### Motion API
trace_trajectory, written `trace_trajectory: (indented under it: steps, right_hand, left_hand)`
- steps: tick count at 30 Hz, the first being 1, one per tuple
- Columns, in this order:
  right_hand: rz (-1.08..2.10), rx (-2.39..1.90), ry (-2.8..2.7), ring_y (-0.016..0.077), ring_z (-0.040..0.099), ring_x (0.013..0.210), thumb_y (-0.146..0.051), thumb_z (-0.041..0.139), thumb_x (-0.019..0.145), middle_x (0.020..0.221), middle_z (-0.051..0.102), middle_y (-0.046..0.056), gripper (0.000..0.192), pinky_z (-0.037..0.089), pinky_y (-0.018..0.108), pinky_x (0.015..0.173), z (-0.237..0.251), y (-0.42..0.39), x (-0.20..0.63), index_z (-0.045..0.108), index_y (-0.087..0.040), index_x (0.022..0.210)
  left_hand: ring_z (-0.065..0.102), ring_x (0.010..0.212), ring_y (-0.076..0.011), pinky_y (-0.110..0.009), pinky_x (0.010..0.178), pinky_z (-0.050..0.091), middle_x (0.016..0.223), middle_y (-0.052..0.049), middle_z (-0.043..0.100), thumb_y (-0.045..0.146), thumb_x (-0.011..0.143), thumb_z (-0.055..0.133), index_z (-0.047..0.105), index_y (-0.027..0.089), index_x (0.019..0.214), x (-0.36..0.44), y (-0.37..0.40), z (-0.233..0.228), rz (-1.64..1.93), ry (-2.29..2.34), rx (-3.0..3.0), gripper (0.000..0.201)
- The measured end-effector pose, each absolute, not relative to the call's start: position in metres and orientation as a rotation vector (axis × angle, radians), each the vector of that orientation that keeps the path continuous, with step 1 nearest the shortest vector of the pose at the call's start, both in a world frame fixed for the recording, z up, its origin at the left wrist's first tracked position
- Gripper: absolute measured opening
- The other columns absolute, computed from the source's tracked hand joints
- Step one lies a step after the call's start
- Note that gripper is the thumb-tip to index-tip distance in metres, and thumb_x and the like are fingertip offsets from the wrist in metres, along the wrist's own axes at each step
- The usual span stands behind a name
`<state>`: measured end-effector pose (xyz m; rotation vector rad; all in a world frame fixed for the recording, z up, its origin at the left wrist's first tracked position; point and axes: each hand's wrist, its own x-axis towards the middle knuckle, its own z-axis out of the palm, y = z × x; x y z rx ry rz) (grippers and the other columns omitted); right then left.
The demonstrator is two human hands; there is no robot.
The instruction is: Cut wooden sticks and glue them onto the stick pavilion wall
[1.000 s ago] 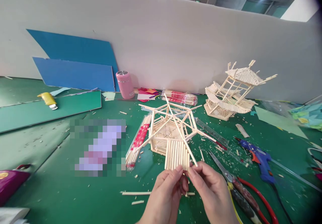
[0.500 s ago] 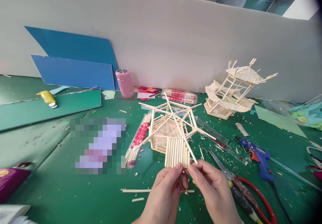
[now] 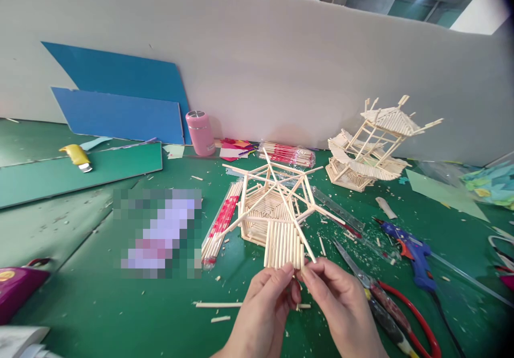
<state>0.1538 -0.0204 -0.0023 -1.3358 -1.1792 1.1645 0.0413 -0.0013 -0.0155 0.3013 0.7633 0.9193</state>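
Note:
A six-sided model frame of pale wooden sticks [image 3: 246, 228] stands on the table in front of me. Sticks laid side by side form a sloping panel [image 3: 281, 243] on its near side. My left hand [image 3: 267, 299] is closed on the panel's lower edge, thumb on top and fingers curled beneath. At the panel's right edge, my right hand [image 3: 337, 299] pinches the end of a short wooden stick [image 3: 302, 256] between thumb and fingers, next to a long slanting stick. Both hands' lower fingertips are partly hidden.
Scissors [image 3: 357, 272] and a blue glue gun [image 3: 413, 251] lie at right. Behind them stands a second stick model [image 3: 369, 143]. Bundled sticks [image 3: 223, 224] lie left of the frame; a pink flask [image 3: 201, 133] and a yellow cutter [image 3: 76, 156] are farther back. Scraps dot the green table.
The short stick at the panel's right edge sits slightly differently under my fingers. Both hands otherwise keep nearly the same place, and the view has shifted a little.

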Motion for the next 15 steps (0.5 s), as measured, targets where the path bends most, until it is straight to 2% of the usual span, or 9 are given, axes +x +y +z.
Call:
trace_trajectory:
  steps: [3,8,12,15]
  right_hand:
    - [1.163,-1.359,-1.174,0.0113,0.052,0.056,-0.035,0.053,0.084,0.06,0.057,-0.002,0.023,0.042,0.019,0.053,-0.006,-0.026,0.156,0.058,-0.019,0.067]
    - [1.127,-1.444,-1.253,0.0142,0.051,0.057,-0.04,0.05,0.083,0.06,0.057,0.0,0.027,0.041,0.023,0.054,-0.018,-0.041,0.152,0.056,-0.019,0.066]
    - [1.085,-1.56,-1.405,0.0145,0.05,0.055,-0.041,0.046,0.085,0.058,0.053,-0.001,0.03,0.04,0.023,0.051,-0.02,-0.052,0.157,0.055,-0.02,0.065]
    - [0.809,-1.785,-1.464,0.0151,0.054,0.056,-0.038,0.046,0.085,0.065,0.059,0.0,0.021,0.043,0.022,0.051,-0.025,-0.066,0.191,0.06,-0.023,0.079]
  left_hand:
    - [0.041,0.058,-0.0131,-0.027,0.061,0.033,0.054,-0.001,0.052,0.036,0.061,0.074,0.064,0.014,0.052,0.043,-0.002,-0.016,0.901,0.765,0.344,0.026]
    - [0.046,0.065,-0.0142,-0.028,0.066,0.035,0.066,-0.003,0.058,0.033,0.063,0.074,0.073,0.015,0.071,0.042,-0.007,-0.016,0.848,0.792,0.401,0.019]
    - [0.047,0.07,-0.0156,-0.028,0.069,0.036,0.07,-0.002,0.058,0.03,0.069,0.07,0.072,0.017,0.064,0.037,-0.013,-0.016,0.828,0.819,0.547,0.013]
    - [0.046,0.067,-0.014,-0.026,0.067,0.034,0.069,-0.002,0.059,0.03,0.071,0.068,0.072,0.017,0.065,0.03,-0.015,-0.019,0.818,0.921,0.663,0.014]
